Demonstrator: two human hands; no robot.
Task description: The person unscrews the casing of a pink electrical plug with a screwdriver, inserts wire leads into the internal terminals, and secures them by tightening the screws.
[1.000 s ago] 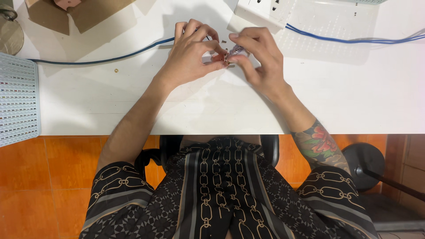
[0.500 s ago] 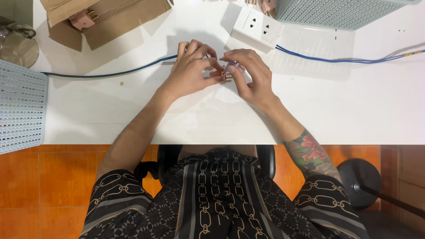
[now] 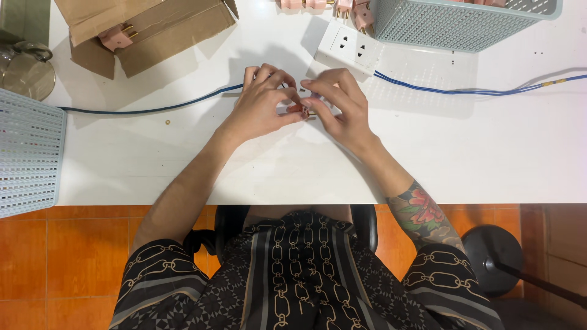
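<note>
Both hands meet over the white table [image 3: 501,153]. My left hand [image 3: 263,104] and my right hand [image 3: 339,104] pinch a small pink plug part [image 3: 301,109] between their fingertips. Most of the part is hidden by the fingers. A blue cable [image 3: 153,110] runs from the left toward my hands and another stretch of blue cable [image 3: 465,91] leaves to the right. A white socket strip [image 3: 348,44] lies just beyond my right hand.
An open cardboard box [image 3: 153,27] with a pink plug [image 3: 116,38] stands at the back left. A pale blue mesh basket [image 3: 465,21] sits at the back right, with pink plugs [image 3: 354,9] beside it. Another mesh basket [image 3: 27,153] is at the left edge. A tiny brass piece [image 3: 167,122] lies loose.
The view has tilted, so the hands appear lower in the picture and the boxes and basket come into sight. The hands stay together on the small part, fingers shifting slightly.
</note>
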